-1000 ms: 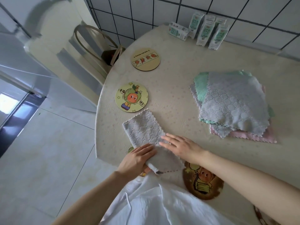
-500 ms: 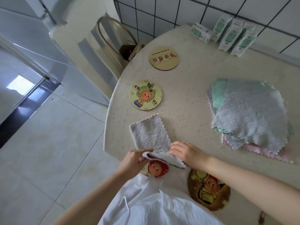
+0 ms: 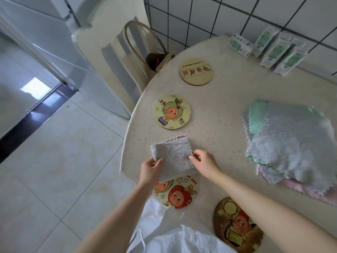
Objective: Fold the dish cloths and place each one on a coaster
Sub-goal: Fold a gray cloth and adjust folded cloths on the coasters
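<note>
Head view: folded grey cloth (image 3: 173, 157) pinched between left hand (image 3: 150, 170) and right hand (image 3: 205, 164), above coaster (image 3: 179, 193).

A cream round table (image 3: 228, 110) stands against white tiled wall (image 3: 209, 17), beside a chair (image 3: 116, 57) on pale floor tiles (image 3: 60, 152).

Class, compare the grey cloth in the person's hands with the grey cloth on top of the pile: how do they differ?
The held cloth is folded small; the pile's top cloth lies spread open. The held cloth is gripped by the left hand and right hand; the top cloth is untouched. Both are grey with scalloped edges.
</note>
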The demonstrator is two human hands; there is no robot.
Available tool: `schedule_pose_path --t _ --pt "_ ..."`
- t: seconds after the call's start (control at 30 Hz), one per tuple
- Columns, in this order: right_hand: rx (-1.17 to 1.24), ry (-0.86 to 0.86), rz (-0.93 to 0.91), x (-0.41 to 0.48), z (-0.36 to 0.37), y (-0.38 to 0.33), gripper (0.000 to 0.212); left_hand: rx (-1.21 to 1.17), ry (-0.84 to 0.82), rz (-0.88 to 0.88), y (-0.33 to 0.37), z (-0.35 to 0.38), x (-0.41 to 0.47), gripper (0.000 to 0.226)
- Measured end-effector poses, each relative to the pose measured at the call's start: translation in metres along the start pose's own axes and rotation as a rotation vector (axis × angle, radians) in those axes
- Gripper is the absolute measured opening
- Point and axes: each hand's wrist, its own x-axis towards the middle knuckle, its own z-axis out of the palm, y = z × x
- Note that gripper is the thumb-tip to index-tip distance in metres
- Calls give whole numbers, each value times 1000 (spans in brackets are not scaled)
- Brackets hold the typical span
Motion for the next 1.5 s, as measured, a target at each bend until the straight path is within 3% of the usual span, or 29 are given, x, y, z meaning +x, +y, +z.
schedule_pose_path --t 0.13,0.3,0.53,0.73,0.83,0.9,0.97,1.03,1.13,1.3,1.5 --pt "-44 3 52 6 1 -3 15 11 16 -12 -1 0 3 21" --pt "-19 25 200 24 -7 -19 28 67 114 -7 2 -7 15 25" --pt "164 12 158 46 -16 -36 16 131 169 110 21 -15 40 19" --pt "47 61 139 56 -11 -36 12 326 236 185 18 -14 52 20" --pt "-32 82 123 55 -7 -35 19 702 349 450 9 -10 43 37" --pt "-121 118 72 47 -3 -38 30 968 279 726 2 -8 34 46" --pt "-251 172 -21 34 5 -38 40 1176 118 859 -10 -8 31 49" --pt "-357 173 -100 20 15 -32 57 1294 14 812 -23 -9 28 55" --pt "-474 152 -151 9 28 -15 69 1338 1 684 -36 -11 24 63" --pt "-485 204 -119 -3 26 3 57 1273 56 551 -35 -18 20 71" --pt "-322 213 -13 -12 19 3 41 1045 202 489 -17 -14 19 58"
